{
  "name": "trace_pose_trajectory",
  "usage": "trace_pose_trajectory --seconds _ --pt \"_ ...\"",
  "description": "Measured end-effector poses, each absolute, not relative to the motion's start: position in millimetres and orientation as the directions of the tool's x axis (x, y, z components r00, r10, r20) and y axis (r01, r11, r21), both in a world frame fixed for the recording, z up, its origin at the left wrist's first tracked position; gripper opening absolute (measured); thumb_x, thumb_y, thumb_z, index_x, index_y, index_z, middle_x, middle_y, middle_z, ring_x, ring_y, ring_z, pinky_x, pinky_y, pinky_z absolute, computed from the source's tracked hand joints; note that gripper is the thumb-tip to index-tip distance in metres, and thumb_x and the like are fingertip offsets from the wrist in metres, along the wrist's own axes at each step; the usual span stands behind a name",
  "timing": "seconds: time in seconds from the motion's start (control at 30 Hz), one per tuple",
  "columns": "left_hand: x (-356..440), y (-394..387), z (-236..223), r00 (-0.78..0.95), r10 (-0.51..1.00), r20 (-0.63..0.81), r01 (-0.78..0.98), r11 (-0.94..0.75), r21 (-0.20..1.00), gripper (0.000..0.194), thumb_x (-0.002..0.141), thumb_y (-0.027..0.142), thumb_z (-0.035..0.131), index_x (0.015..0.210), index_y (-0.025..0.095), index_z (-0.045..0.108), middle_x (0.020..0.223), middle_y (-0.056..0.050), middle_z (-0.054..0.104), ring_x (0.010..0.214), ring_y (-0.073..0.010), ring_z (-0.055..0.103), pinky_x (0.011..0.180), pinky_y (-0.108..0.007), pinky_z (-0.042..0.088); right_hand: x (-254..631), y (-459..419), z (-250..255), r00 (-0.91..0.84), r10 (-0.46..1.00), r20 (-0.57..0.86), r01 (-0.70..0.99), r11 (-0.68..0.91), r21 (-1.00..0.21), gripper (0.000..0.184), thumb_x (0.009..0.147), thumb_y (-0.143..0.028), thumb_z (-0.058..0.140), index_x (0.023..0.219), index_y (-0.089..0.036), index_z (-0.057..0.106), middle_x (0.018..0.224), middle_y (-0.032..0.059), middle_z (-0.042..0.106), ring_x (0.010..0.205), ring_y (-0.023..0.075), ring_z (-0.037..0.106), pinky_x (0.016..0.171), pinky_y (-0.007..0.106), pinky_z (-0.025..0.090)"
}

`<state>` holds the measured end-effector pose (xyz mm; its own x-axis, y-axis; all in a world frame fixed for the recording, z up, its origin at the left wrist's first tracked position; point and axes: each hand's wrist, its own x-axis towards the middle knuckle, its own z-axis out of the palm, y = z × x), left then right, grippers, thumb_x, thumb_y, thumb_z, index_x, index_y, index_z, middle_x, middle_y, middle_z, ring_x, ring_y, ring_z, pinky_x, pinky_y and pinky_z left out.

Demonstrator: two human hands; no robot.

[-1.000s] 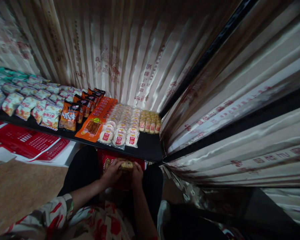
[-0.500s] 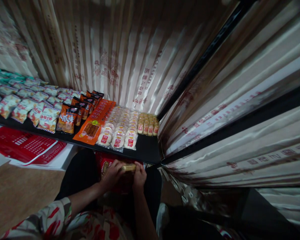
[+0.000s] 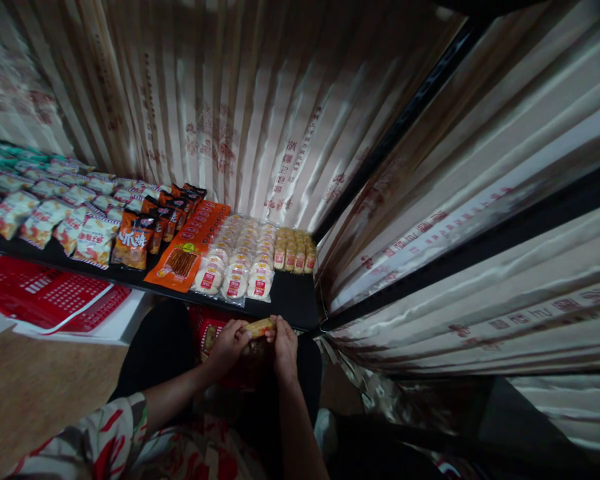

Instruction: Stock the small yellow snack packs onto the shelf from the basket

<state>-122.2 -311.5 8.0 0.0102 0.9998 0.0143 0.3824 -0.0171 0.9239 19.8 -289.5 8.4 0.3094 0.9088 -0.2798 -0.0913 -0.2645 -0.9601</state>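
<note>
My left hand (image 3: pixel 229 345) and my right hand (image 3: pixel 284 344) both pinch one small yellow snack packet (image 3: pixel 259 327), held just below the front edge of a black shelf (image 3: pixel 295 300). Under the hands a red basket (image 3: pixel 211 330) rests between my knees. On the shelf right ahead lie rows of yellow packets (image 3: pixel 295 250) of the same kind, and to their left rows of round white cakes in clear wrap (image 3: pixel 240 257).
Further left on the shelf lie a long orange pack (image 3: pixel 187 247), dark orange snack bags (image 3: pixel 147 227) and several pale bags (image 3: pixel 55 213). Red baskets (image 3: pixel 45 297) sit on the floor at the left. A pleated printed curtain (image 3: pixel 430 200) hangs behind and to the right.
Both hands have lifted the yellow packet a little, up toward the shelf edge. The view has shifted slightly.
</note>
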Motion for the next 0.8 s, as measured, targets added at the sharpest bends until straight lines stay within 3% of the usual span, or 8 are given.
trace_pose_trajectory --seconds 0.13,0.37,0.57,0.8 --pt "-120.5 -304.7 0.9 -0.034 0.998 -0.059 0.293 0.066 0.954 0.026 0.077 0.036 0.044 0.08 0.015 0.06 0.07 -0.003 0.059 0.065 -0.0158 0.055 0.064 -0.029 0.044 22.8 -286.0 17.4 0.217 0.911 -0.351 -0.151 -0.324 -0.934 0.041 0.068 -0.05 0.06 0.088 -0.015 0.065 0.049 -0.003 0.057 0.043 0.0099 0.047 0.044 0.021 0.035" --pt "-119.4 -299.7 14.0 -0.018 0.971 -0.237 0.002 0.237 0.971 0.029 0.071 0.042 0.05 0.078 0.014 0.056 0.051 0.004 0.052 0.048 -0.0106 0.05 0.047 -0.021 0.038 29.4 -280.6 21.4 0.139 0.935 -0.326 -0.136 -0.308 -0.942 0.047 0.06 -0.049 0.069 0.09 -0.014 0.064 0.051 -0.0019 0.058 0.044 0.0097 0.048 0.043 0.02 0.035" --pt "-115.4 -290.4 18.3 -0.037 0.959 -0.281 -0.106 0.276 0.955 0.033 0.066 0.044 0.057 0.081 0.014 0.054 0.052 0.005 0.052 0.043 -0.0073 0.048 0.042 -0.018 0.036 32.8 -281.3 19.1 0.145 0.937 -0.318 -0.059 -0.313 -0.948 0.05 0.058 -0.057 0.065 0.081 -0.013 0.063 0.041 -0.006 0.048 0.036 0.0058 0.038 0.037 0.017 0.026" --pt "-107.6 -278.2 16.3 -0.025 0.97 -0.242 -0.19 0.233 0.954 0.037 0.062 0.038 0.063 0.088 0.015 0.052 0.062 0.006 0.051 0.051 -0.0079 0.053 0.048 -0.02 0.043 35.4 -281.5 17.1 0.261 0.919 -0.297 0.008 -0.309 -0.951 0.05 0.06 -0.06 0.061 0.077 -0.013 0.065 0.036 -0.0065 0.044 0.032 0.0063 0.035 0.033 0.018 0.024"
